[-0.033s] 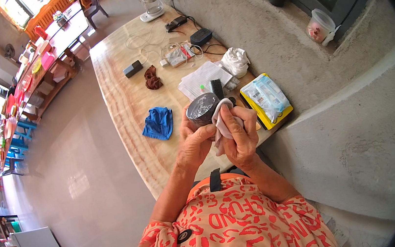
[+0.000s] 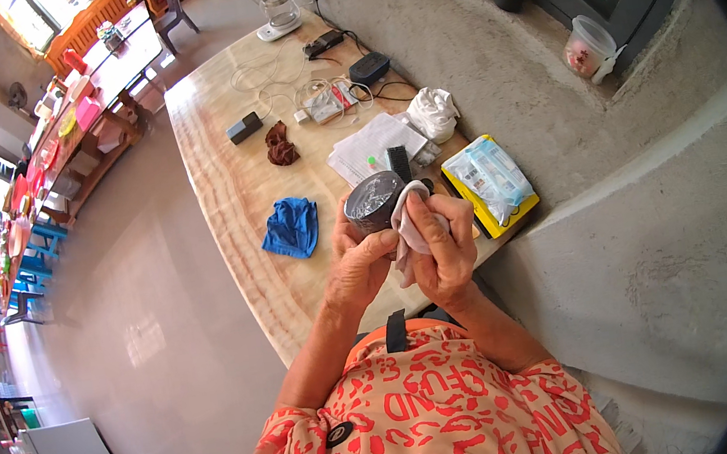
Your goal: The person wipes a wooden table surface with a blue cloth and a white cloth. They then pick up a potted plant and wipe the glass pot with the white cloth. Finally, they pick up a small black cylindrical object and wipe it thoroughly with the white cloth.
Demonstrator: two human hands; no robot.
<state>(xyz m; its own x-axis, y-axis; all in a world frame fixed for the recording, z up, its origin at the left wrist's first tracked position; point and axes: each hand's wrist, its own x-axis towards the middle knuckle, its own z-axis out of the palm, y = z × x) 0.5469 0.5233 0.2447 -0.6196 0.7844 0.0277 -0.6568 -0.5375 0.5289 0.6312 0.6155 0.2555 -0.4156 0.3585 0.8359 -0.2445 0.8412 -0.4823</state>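
Above the near end of the table, my left hand (image 2: 358,252) is closed round a dark, round, cup-sized object (image 2: 372,204). Its shiny, streaked face is tilted up, but its exact kind is unclear. A pale cloth (image 2: 408,238) is pinched in my right hand (image 2: 444,244) and pressed against the object's right side. To the left of my hands lies a crumpled blue cloth (image 2: 290,228). Just beyond them, a black ribbed strip (image 2: 399,163) rests by some white papers (image 2: 375,149). The fingers partly hide the object's lower side.
On the marbled table (image 2: 237,197) lie a brown scrunched cloth (image 2: 281,144), a small grey box (image 2: 243,128), cables with a power strip (image 2: 331,102), and a white bundled cloth (image 2: 433,115). A yellow box (image 2: 496,221) bearing a plastic packet (image 2: 489,177) sits at the right edge, near the wall.
The dark object's face has turned very slightly, so its glints differ. Both hands keep almost the same place and hold.
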